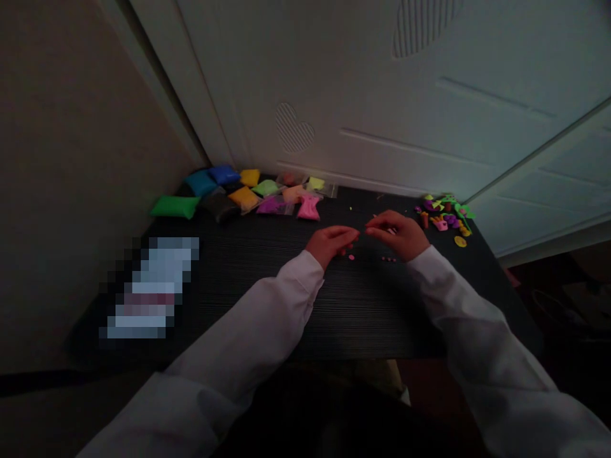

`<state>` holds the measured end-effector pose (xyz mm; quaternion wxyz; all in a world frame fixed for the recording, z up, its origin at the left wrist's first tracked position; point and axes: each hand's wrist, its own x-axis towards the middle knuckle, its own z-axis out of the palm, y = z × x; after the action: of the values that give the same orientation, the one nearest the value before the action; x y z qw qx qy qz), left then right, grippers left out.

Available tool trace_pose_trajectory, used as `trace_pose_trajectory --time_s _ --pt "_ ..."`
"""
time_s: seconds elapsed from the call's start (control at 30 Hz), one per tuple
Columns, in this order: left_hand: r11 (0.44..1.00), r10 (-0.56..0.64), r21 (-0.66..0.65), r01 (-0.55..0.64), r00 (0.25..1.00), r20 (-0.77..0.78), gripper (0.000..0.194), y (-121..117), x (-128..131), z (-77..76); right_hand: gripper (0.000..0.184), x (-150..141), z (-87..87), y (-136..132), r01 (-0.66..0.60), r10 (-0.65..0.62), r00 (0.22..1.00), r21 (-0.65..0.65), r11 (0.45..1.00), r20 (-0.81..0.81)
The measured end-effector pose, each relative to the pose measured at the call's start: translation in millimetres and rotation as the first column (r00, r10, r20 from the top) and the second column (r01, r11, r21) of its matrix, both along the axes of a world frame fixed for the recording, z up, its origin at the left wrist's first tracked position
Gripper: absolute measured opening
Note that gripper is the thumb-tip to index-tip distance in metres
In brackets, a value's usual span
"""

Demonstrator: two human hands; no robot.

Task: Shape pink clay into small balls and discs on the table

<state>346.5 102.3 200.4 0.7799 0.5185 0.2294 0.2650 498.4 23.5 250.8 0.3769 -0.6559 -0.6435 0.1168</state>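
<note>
My left hand (pixel 331 243) and my right hand (pixel 398 234) hover close together over the middle of a dark table (pixel 267 299), fingertips nearly touching. Both hands have their fingers pinched together; whatever is between them is too small to make out in the dim light. A tiny pink clay bit (pixel 352 257) lies on the table just below my left hand. A few more small pink bits (pixel 389 259) lie under my right hand. Both arms wear white sleeves.
Several bags of coloured clay (pixel 248 194) lie at the table's back left, with a green bag (pixel 175 205) furthest left. Small plastic moulding tools (pixel 446 215) sit at the back right. A blurred flat item (pixel 150 286) lies front left. White doors rise behind.
</note>
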Motion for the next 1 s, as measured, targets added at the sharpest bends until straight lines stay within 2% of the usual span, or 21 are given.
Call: trace_pose_trajectory --time_s 0.13,0.23,0.37,0.6,0.8,1.0 --pt "0.993 -0.001 0.116 0.002 1.0 -0.004 0.026 -6 -1 3.4 0.017 -12 -15.2 -9 0.096 -0.088 0.987 0.052 0.994 -0.136" --pt "0.994 -0.01 0.113 0.01 1.0 0.003 0.024 -9 -1 4.5 0.018 -16 -26.7 -8 0.152 -0.134 0.953 0.045 0.987 -0.273" --pt "0.993 0.016 0.116 -0.016 1.0 -0.005 0.023 -7 0 1.1 0.02 -20 -35.9 -7 0.134 -0.123 0.925 0.007 0.991 -0.36" --pt "0.981 0.038 0.194 -0.028 0.998 -0.049 0.021 -6 -1 1.1 0.017 -24 -36.5 -9 0.079 -0.074 0.884 -0.008 0.997 -0.461" --pt "0.944 0.09 0.326 -0.052 0.991 -0.103 0.018 -5 -3 -0.1 0.017 -28 -34.7 -9 0.025 -0.036 0.834 -0.028 0.999 -0.55" --pt "0.951 0.094 0.301 -0.067 0.993 -0.075 0.02 -5 -2 -0.9 0.018 -25 -31.1 -13 -0.016 -0.015 0.841 -0.052 0.999 -0.54"
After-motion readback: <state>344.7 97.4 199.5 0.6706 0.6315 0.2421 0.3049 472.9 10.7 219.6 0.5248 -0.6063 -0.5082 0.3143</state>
